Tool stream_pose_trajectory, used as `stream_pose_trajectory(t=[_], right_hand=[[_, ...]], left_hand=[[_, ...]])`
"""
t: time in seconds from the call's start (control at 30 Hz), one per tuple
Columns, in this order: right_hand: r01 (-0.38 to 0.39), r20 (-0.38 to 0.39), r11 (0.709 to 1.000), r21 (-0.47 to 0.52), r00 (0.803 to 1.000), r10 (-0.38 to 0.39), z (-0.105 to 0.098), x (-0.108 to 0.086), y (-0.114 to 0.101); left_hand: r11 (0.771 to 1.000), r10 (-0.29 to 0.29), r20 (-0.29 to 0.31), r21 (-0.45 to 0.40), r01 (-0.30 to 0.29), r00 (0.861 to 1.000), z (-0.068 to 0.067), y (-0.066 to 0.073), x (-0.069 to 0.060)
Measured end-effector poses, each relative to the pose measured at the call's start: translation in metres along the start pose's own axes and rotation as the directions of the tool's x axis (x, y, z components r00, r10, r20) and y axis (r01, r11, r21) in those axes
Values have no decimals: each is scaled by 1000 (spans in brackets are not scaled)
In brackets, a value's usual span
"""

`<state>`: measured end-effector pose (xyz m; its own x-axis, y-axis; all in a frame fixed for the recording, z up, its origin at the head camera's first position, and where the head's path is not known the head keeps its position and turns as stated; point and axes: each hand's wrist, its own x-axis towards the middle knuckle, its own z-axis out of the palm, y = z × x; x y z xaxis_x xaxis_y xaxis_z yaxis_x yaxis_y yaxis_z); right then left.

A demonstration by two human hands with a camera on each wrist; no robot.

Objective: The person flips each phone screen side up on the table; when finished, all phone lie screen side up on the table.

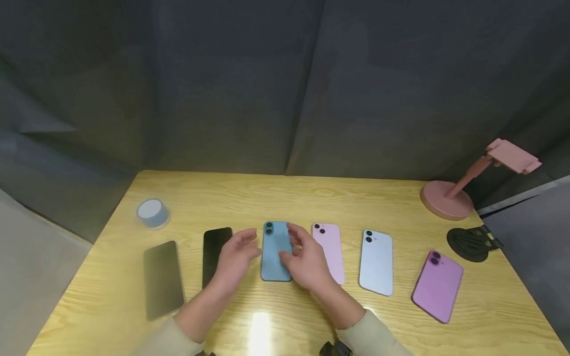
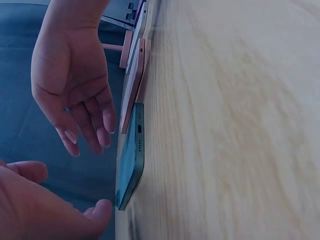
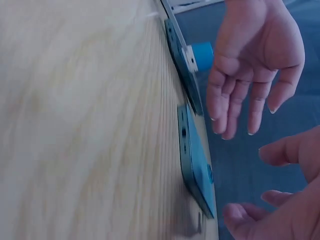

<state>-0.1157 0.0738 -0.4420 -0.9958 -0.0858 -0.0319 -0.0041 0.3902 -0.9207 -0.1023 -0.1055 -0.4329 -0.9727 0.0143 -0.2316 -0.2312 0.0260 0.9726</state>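
Note:
A blue phone (image 1: 276, 254) lies back side up on the wooden table, its two camera lenses at the upper left. My left hand (image 1: 236, 259) hovers at its left side, partly over a black phone (image 1: 215, 249), fingers loosely bent. On the other side, my right hand (image 1: 309, 262) hangs over the blue phone's right edge and partly covers a pink phone (image 1: 328, 244). Both wrist views show the palms facing each other, with nothing held. The left wrist view shows the left hand (image 2: 50, 210) apart from the blue phone (image 2: 131, 155).
A dark grey phone (image 1: 163, 279) and a round white-and-blue object (image 1: 153, 213) sit at left. Rightward lie a pale blue phone (image 1: 376, 262) and a purple phone (image 1: 438, 287). A pink phone stand (image 1: 447, 200) and a black folded stand-like object (image 1: 469, 244) occupy the right edge.

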Motion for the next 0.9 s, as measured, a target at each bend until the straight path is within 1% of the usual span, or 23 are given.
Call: stream_pose_trajectory(t=[0.07, 0.13, 0.2, 0.23, 0.33, 0.47, 0.63, 0.67, 0.8, 0.9], right_hand=[[-16, -3, 1000, -13, 1000, 16, -4, 1, 3], [-38, 11, 999, -19, 999, 38, -7, 2, 5], [-63, 44, 998, 12, 997, 62, -8, 3, 7], [-78, 60, 996, 36, 995, 75, -8, 3, 8], [-108, 99, 986, 125, 990, 96, -8, 4, 8], [-118, 113, 962, 245, 989, 93, -10, 6, 6], [-151, 111, 910, 386, 987, 117, -12, 11, 6], [-159, 110, 903, 399, 986, 125, -12, 12, 6], [-174, 83, 896, 409, 985, 153, -10, 16, 5], [-195, 63, 878, 437, 980, 187, -8, 18, 3]], left_hand=[[999, -28, 19, 16, 28, 999, 4, -2, 3], [998, -56, 29, 29, 55, 998, 7, -3, 6], [996, -83, 29, 34, 82, 996, 10, -5, 8], [996, -88, 28, 38, 86, 996, 11, -6, 9], [994, -104, 32, 15, 104, 994, 14, -8, 11], [994, -101, 42, -30, 102, 994, 16, -11, 12], [993, -89, 31, -80, 91, 996, 14, -11, 12], [992, -90, 28, -88, 92, 996, 13, -11, 12], [989, -96, 25, -112, 98, 995, 12, -9, 12], [989, -100, 19, -108, 102, 995, 11, -8, 12]])
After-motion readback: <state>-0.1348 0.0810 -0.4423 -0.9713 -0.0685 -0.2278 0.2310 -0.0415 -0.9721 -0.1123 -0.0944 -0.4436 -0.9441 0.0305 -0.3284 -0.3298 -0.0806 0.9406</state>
